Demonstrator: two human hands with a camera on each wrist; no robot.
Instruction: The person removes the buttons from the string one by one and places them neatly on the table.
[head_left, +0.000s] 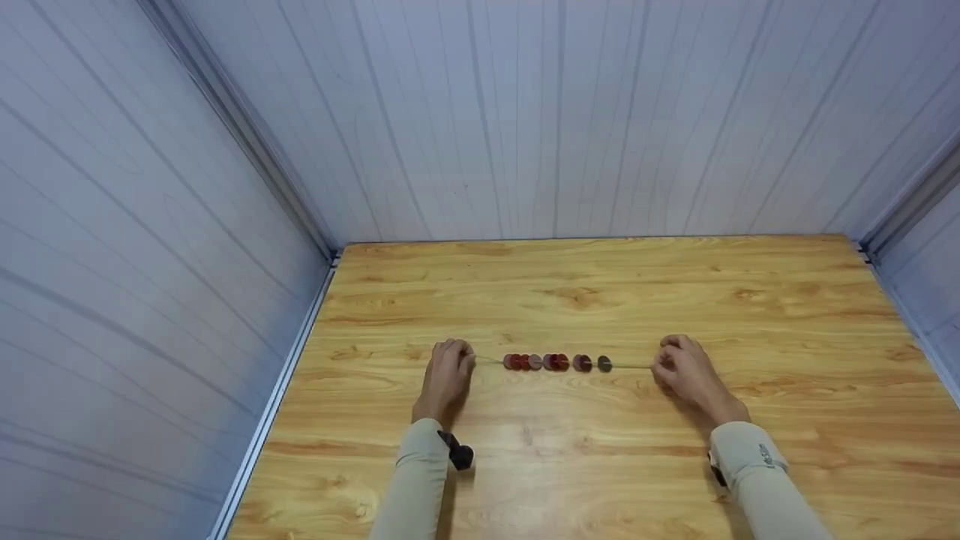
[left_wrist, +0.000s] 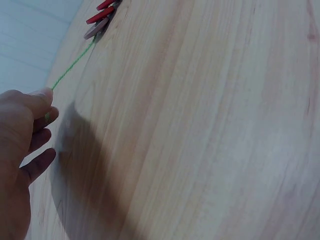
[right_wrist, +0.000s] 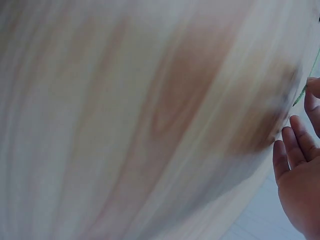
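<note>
A green string (left_wrist: 73,66) runs from one hand to the other across the middle of the table. Several round, flat discs (head_left: 517,361) in red, pinkish and dark tones are threaded along it, bunched closer to the left hand; a dark disc (head_left: 604,364) sits a little apart on the right. My left hand (head_left: 447,375) pinches the string's left end between thumb and index finger, other fingers loosely bent. At the opposite end my right hand (head_left: 691,377) pinches the string, a short green tail (right_wrist: 299,96) poking out past the fingertips in the right wrist view.
The wood-grain table (head_left: 570,300) meets a pale panelled wall (head_left: 525,120) at the back. Another panel wall (head_left: 150,262) with a metal edge stands on the left, and one (head_left: 930,262) on the right. A black device (head_left: 460,454) is strapped at the left wrist.
</note>
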